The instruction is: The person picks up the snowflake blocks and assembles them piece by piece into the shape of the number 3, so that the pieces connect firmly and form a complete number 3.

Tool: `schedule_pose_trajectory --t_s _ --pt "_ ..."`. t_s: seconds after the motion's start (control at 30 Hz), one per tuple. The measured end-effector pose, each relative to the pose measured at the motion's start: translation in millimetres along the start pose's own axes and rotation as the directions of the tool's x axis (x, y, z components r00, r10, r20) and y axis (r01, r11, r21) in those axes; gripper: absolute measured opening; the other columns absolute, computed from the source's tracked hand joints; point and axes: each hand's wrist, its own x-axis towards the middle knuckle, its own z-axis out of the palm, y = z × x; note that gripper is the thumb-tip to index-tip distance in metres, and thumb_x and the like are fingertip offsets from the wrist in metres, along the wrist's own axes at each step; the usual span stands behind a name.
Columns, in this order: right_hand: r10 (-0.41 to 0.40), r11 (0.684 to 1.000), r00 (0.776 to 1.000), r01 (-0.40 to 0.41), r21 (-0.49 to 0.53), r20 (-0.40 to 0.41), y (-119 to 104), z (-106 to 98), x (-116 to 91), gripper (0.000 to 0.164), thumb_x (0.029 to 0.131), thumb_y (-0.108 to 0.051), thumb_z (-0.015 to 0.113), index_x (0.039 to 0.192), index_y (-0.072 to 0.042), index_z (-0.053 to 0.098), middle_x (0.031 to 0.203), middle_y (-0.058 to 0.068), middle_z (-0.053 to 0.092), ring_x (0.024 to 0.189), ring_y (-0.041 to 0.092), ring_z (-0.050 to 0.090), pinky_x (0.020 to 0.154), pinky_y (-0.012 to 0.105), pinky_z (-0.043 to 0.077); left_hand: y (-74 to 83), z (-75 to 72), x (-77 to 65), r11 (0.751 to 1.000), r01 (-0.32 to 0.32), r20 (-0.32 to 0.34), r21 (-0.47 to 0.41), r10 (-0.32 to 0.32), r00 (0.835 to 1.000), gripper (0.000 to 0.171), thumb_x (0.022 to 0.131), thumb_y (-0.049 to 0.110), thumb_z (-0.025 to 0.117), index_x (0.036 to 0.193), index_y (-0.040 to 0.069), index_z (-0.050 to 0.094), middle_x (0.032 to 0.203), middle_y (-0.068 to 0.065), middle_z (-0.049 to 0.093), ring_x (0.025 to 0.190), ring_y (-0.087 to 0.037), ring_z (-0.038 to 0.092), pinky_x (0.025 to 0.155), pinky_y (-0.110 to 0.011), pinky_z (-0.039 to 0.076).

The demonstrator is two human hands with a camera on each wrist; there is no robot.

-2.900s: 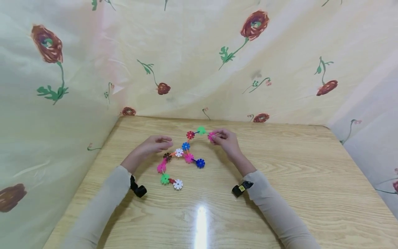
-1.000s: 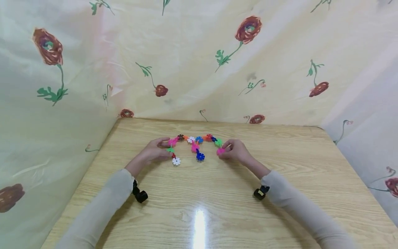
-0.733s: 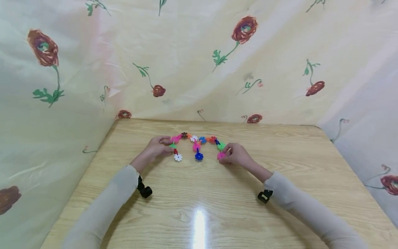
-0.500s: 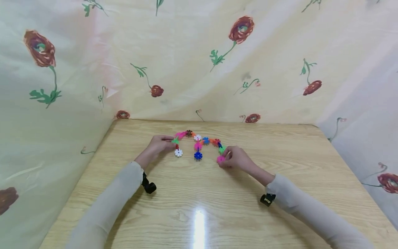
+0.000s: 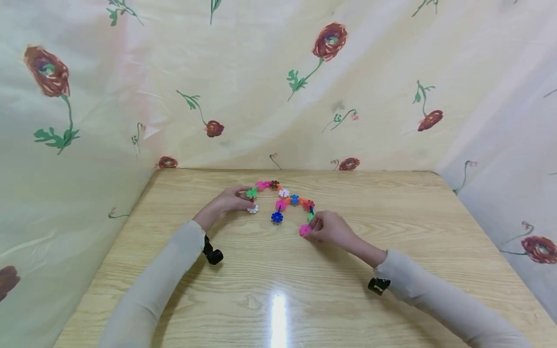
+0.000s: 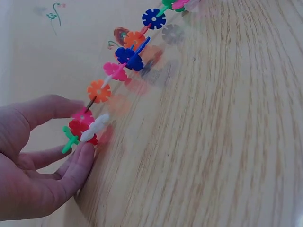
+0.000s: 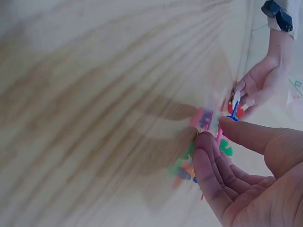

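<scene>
A chain of coloured plastic snowflake discs [image 5: 294,199], slotted edge to edge, lies in an arch on the table, with a short pink-and-blue branch [image 5: 276,217] pointing toward me. My left hand [image 5: 227,201] holds the chain's left end; in the left wrist view its thumb [image 6: 84,158] is at the white disc [image 6: 95,127], next to red and green ones. At the other end, the right hand [image 5: 332,228] pinches a pink disc [image 5: 305,230] between thumb and fingers. In the right wrist view, those fingers [image 7: 208,175] partly hide the discs.
The wood-grain table [image 5: 243,295] reaches back to a flowered cloth [image 5: 243,96] hung behind and at both sides. A bright light reflection [image 5: 279,319] lies on the near tabletop. Black wrist cameras [image 5: 213,256] sit at both cuffs.
The left hand, apart from the chain at first, has come to its left end. The right hand has drawn the pink end nearer and the chain has turned into an arch.
</scene>
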Motion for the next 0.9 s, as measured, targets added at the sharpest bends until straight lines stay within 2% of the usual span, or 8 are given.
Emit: schedule_pose_trajectory --t_s 0.1,0.17,0.37,0.5,0.57,0.7,0.8,0.9 --pt "-0.002 1.000 1.000 0.002 -0.006 -0.009 -1.3 3.3 -2.1 0.020 0.085 -0.016 0.083 0.093 -0.002 0.070 0.077 0.005 0.070 0.064 0.013 0.063 0.058 0.024 0.053 0.2 1.0 0.9 0.999 -0.009 0.011 0.051 0.008 1.000 0.080 0.088 -0.001 0.076 0.158 0.013 0.038 0.137 -0.019 0.054 0.107 -0.021 0.065 0.090 -0.027 0.059" --pt "-0.020 1.000 1.000 0.020 -0.010 -0.005 -1.7 5.6 -3.4 0.020 0.086 -0.017 0.083 0.093 -0.002 0.071 0.077 0.005 0.070 0.064 0.012 0.062 0.058 0.024 0.052 -0.4 2.0 2.8 0.999 -0.011 0.001 0.051 0.011 1.000 0.080 0.088 -0.004 0.074 0.157 0.011 0.037 0.133 -0.018 0.056 0.106 -0.020 0.064 0.091 -0.028 0.059" --pt "-0.066 0.997 0.998 0.065 -0.039 -0.004 -4.1 8.0 -5.3 0.016 0.085 -0.017 0.084 0.089 -0.006 0.073 0.074 0.000 0.069 0.063 0.011 0.061 0.058 0.025 0.051 0.0 4.3 8.3 1.000 -0.007 -0.102 0.002 0.007 0.995 0.070 0.089 -0.004 0.073 0.152 0.001 0.043 0.133 -0.021 0.062 0.108 -0.023 0.066 0.095 -0.027 0.058" --pt "-0.167 0.977 0.986 0.163 -0.137 -0.019 -3.3 -1.1 -4.3 0.014 0.084 -0.017 0.084 0.087 -0.009 0.072 0.074 -0.003 0.068 0.066 0.008 0.059 0.060 0.024 0.050 2.2 4.6 8.0 0.999 -0.008 -0.131 -0.039 0.003 0.991 0.061 0.093 -0.002 0.070 0.149 -0.001 0.045 0.138 -0.023 0.060 0.115 -0.026 0.066 0.098 -0.030 0.057" --pt "-0.243 0.953 0.970 0.235 -0.193 -0.019 -2.4 -8.1 -1.9 0.013 0.084 -0.016 0.084 0.089 -0.009 0.073 0.075 -0.003 0.068 0.068 0.007 0.058 0.062 0.023 0.049 3.0 4.9 7.0 0.998 -0.013 -0.139 -0.056 0.005 0.990 0.057 0.095 -0.001 0.069 0.148 -0.003 0.047 0.138 -0.023 0.060 0.111 -0.024 0.068 0.097 -0.030 0.058" --pt "-0.389 0.894 0.921 0.377 -0.241 -0.002 2.5 -22.8 7.4 0.016 0.086 -0.012 0.082 0.099 -0.006 0.075 0.084 0.000 0.071 0.076 0.011 0.062 0.064 0.023 0.051 3.0 5.0 4.3 0.996 -0.023 -0.145 -0.089 0.010 0.989 0.055 0.095 0.002 0.069 0.146 -0.006 0.048 0.137 -0.025 0.061 0.091 -0.015 0.070 0.090 -0.028 0.060" --pt "-0.478 0.846 0.878 0.460 -0.270 0.001 11.0 -30.8 17.0 0.019 0.088 -0.007 0.079 0.106 -0.007 0.076 0.098 0.005 0.072 0.088 0.019 0.065 0.068 0.029 0.055 2.1 4.9 0.4 0.996 -0.010 -0.137 -0.091 -0.002 0.991 0.057 0.094 0.003 0.071 0.146 -0.005 0.047 0.134 -0.026 0.061 0.083 -0.012 0.070 0.085 -0.027 0.062" --pt "-0.531 0.807 0.847 0.507 -0.303 0.005 19.8 -35.7 26.0 0.021 0.089 -0.004 0.077 0.109 -0.008 0.077 0.110 0.009 0.070 0.098 0.026 0.066 0.073 0.037 0.057 0.9 7.4 -3.1 0.995 0.004 -0.129 -0.101 -0.017 0.992 0.058 0.094 0.002 0.071 0.146 -0.005 0.046 0.133 -0.027 0.062 0.080 -0.013 0.071 0.083 -0.029 0.063"
